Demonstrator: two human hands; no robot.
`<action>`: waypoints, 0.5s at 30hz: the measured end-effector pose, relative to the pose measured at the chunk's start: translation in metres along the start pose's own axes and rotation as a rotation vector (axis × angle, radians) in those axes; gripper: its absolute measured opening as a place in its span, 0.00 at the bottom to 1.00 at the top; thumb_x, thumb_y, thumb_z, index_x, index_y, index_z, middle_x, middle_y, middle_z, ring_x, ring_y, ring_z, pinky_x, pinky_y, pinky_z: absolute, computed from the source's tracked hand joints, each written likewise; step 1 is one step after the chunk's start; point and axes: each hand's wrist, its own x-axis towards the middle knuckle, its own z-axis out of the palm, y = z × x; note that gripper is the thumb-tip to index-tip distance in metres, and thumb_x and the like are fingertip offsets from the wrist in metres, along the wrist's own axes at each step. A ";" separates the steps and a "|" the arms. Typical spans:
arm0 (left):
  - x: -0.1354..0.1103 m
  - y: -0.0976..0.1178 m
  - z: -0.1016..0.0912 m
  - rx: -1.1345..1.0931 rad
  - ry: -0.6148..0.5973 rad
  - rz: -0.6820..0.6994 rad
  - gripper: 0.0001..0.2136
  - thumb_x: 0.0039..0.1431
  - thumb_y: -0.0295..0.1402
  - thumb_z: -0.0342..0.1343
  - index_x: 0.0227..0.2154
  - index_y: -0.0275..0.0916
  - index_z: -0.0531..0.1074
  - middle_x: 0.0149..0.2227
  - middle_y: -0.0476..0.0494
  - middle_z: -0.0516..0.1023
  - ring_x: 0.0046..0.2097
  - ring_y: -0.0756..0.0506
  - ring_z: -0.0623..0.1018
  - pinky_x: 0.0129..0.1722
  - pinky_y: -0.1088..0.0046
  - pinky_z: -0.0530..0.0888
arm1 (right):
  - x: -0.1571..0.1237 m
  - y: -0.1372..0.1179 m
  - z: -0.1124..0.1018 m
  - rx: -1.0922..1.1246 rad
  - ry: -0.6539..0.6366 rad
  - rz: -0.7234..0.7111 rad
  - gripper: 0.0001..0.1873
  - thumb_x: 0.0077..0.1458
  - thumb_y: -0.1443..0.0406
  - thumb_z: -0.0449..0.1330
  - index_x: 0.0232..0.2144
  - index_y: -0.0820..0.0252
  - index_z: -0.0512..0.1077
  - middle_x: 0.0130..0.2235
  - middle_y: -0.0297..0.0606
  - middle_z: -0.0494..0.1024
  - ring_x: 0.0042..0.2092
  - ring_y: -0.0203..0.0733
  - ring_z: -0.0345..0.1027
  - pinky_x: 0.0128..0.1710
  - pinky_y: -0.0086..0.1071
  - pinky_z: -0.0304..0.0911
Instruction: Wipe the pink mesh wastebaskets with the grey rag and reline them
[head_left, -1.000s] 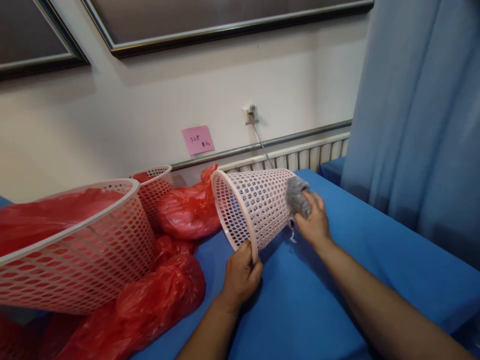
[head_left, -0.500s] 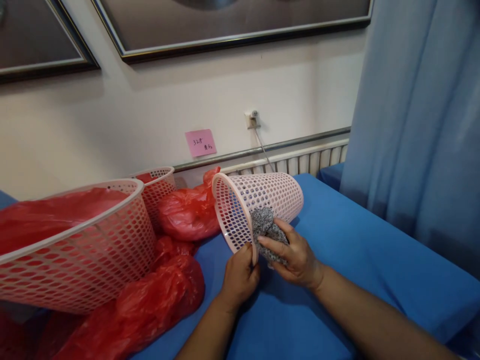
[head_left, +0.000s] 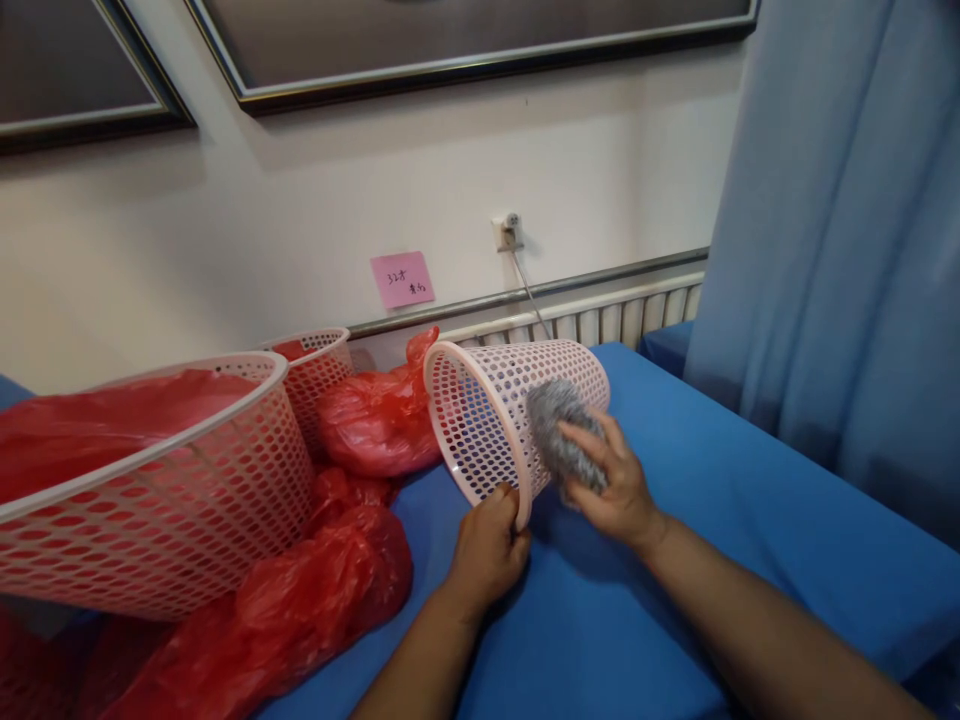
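From here my left hand (head_left: pixel 489 545) grips the rim (head_left: pixel 495 400) of the pink basket (head_left: pixel 555 362), tipped sideways over the blue sheet (head_left: pixel 585 640), so I'd press the grey cloth (head_left: pixel 561 430) bunched in my right hand (head_left: pixel 619 492) evenly along the basket.

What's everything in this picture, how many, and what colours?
Tipped basket: one, pale pink, middle, on its side
Upright baskets: at least two, pink, left
Thin plastic: count unclear, red, in and beside upright baskets
Fuzzy cloth: one, grey, against tipped basket
Covered surface: one, blue, under tipped basket
Other surface: part only, blue, beside curtain
Curtain: one, blue, right
Framed pictures: two, dark, top
Note: one, pink, on wall
Socket: one, white, on wall
Cord: one, grey, below socket
Pipe: one, grey, along wall
Radiator: one, white, below pipe
Wall: one, cream, back
Left hand: one, bare, on tipped basket's rim
Right hand: one, bare, holding cloth
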 end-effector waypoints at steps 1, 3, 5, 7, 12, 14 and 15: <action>-0.001 0.001 -0.001 -0.012 0.006 0.013 0.13 0.50 0.23 0.52 0.39 0.42 0.71 0.42 0.43 0.76 0.45 0.41 0.77 0.48 0.65 0.74 | -0.002 -0.012 -0.001 0.037 -0.046 -0.104 0.33 0.51 0.70 0.60 0.60 0.50 0.69 0.66 0.44 0.61 0.64 0.53 0.63 0.62 0.48 0.66; -0.002 0.003 -0.003 -0.051 0.052 0.050 0.12 0.53 0.24 0.53 0.41 0.41 0.71 0.43 0.42 0.75 0.45 0.41 0.77 0.47 0.64 0.75 | -0.005 -0.028 -0.004 0.089 -0.098 -0.222 0.35 0.50 0.71 0.60 0.61 0.50 0.67 0.66 0.44 0.59 0.63 0.52 0.65 0.59 0.45 0.69; -0.004 0.006 -0.005 -0.123 0.164 0.089 0.10 0.57 0.27 0.53 0.41 0.40 0.72 0.43 0.40 0.75 0.44 0.40 0.77 0.46 0.64 0.75 | -0.004 -0.035 -0.006 0.109 -0.132 -0.269 0.35 0.49 0.72 0.59 0.61 0.52 0.68 0.66 0.45 0.59 0.61 0.49 0.67 0.57 0.42 0.71; -0.005 0.009 -0.009 -0.215 0.298 0.138 0.07 0.60 0.31 0.53 0.40 0.39 0.72 0.41 0.40 0.76 0.43 0.41 0.77 0.44 0.65 0.76 | -0.004 -0.036 -0.006 0.120 -0.180 -0.318 0.34 0.49 0.73 0.58 0.60 0.54 0.69 0.64 0.45 0.60 0.59 0.49 0.68 0.56 0.41 0.71; -0.005 0.010 -0.013 -0.296 0.419 0.215 0.07 0.65 0.32 0.52 0.37 0.38 0.75 0.36 0.42 0.77 0.38 0.44 0.78 0.38 0.70 0.75 | -0.005 -0.026 0.001 0.074 -0.169 -0.275 0.34 0.47 0.72 0.58 0.58 0.53 0.71 0.64 0.44 0.63 0.62 0.51 0.66 0.58 0.43 0.70; -0.004 0.009 -0.012 -0.279 0.402 0.190 0.08 0.66 0.31 0.51 0.40 0.38 0.76 0.38 0.41 0.78 0.39 0.44 0.78 0.40 0.70 0.75 | -0.001 -0.006 0.001 0.012 -0.024 -0.055 0.32 0.48 0.72 0.58 0.56 0.52 0.73 0.63 0.43 0.65 0.62 0.51 0.66 0.61 0.45 0.67; -0.003 0.009 -0.011 -0.270 0.390 0.180 0.09 0.67 0.31 0.51 0.41 0.38 0.76 0.39 0.41 0.78 0.40 0.44 0.79 0.41 0.70 0.76 | 0.003 0.009 -0.001 -0.018 0.070 0.098 0.30 0.48 0.71 0.59 0.55 0.52 0.75 0.62 0.43 0.67 0.62 0.52 0.66 0.62 0.47 0.65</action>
